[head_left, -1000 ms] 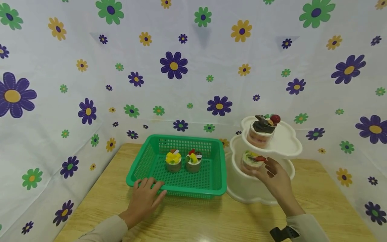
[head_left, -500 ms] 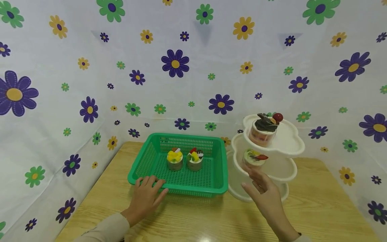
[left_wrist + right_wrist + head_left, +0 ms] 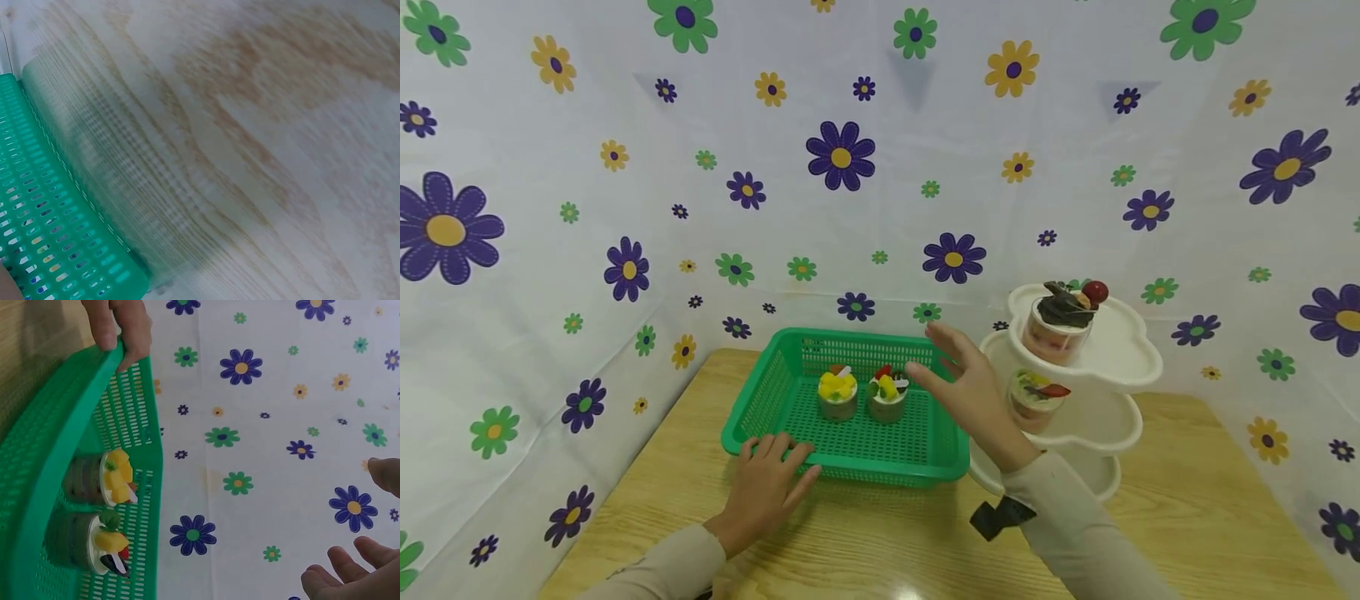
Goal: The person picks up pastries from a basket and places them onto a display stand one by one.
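Observation:
My left hand (image 3: 763, 492) holds the front rim of a green plastic basket (image 3: 891, 472), fingers over the edge and thumb outside. Two dessert cups stand upright in the basket: a yellow-fruit-topped cup (image 3: 837, 395) and a mixed-fruit-topped cup (image 3: 887, 398). Above the basket's right side hovers my right hand (image 3: 976, 400), holding nothing, fingers and thumb spread apart. In the right wrist view, its fingers (image 3: 350, 569) are apart from both cups. A white tiered stand (image 3: 1123, 354) carries a chocolate-topped cup (image 3: 1058, 325) on top and a strawberry-topped cup (image 3: 1036, 398) on its middle tier.
The basket and stand sit side by side on a wooden table (image 3: 850, 542). A white cloth with flower print (image 3: 910, 133) hangs behind and at the sides. A black strap (image 3: 1002, 517) is at the right wrist.
My right hand has left the strawberry-topped cup on the middle tier and swung left, over the basket's right side. The left hand has stayed at the basket rim.

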The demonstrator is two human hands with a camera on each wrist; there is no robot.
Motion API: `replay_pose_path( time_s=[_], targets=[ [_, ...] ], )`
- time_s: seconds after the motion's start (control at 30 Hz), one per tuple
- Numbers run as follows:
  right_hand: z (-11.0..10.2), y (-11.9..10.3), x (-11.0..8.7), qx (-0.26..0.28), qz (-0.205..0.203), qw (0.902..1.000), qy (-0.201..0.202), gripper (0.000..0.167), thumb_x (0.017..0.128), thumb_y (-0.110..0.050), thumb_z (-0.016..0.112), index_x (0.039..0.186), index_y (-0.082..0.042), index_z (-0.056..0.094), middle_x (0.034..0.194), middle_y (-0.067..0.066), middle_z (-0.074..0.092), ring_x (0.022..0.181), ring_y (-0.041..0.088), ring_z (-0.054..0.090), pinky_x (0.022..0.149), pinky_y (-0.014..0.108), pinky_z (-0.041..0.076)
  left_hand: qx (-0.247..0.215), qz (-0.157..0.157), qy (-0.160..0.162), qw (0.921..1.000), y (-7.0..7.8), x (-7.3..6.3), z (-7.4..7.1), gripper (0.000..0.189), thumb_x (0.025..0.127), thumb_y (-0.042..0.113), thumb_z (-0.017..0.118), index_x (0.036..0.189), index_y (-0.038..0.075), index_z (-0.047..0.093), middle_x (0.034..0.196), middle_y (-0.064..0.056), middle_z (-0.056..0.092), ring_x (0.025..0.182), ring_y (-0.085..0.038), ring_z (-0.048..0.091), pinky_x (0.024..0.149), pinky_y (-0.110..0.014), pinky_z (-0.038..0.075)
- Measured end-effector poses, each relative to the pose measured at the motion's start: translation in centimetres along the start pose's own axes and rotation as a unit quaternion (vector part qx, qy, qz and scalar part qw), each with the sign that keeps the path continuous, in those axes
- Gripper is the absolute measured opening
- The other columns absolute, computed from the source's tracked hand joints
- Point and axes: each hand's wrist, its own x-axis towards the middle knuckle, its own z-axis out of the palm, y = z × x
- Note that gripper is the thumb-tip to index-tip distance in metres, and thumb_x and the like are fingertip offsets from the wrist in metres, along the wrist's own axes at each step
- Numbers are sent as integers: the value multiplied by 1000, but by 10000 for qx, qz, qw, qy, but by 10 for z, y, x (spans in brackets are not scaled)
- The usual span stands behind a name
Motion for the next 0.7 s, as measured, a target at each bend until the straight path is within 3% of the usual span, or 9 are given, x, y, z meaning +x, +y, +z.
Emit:
replay_pose_path(
  time_s=[0.1,0.3,0.5,0.7],
  targets=[
    [9,7,23,-37,14,9999,-140,64,90,-27,68,145,-13,39,147,7,42,137,23,37,109,46,33,-23,0,28,10000,-1,0,0,30,94,43,56,113,21,63,97,0,55,93,-22,53,87,-56,39],
    [21,34,56,237,425,9985,-257,67,90,-31,68,146,-14,36,148,8,39,138,27,34,109,45,32,10,41,77,10000,-3,-1,1,32,95,46,53,113,21,64,96,0,55,92,-22,53,86,-55,39],
    [26,70,68,250,1186,9921,-333,71,89,-31,70,147,-10,35,150,16,36,139,33,32,107,52,33,3,63,91,9999,-3,0,3,32,95,47,53,113,22,64,96,1,54,91,-21,53,86,-56,39],
    [29,99,72,210,1911,9795,-602,75,88,-30,71,148,-9,31,151,18,32,138,39,30,106,54,34,65,83,135,9999,-3,1,3,32,95,47,53,112,23,64,94,1,54,90,-21,53,85,-56,41]
  ],
)
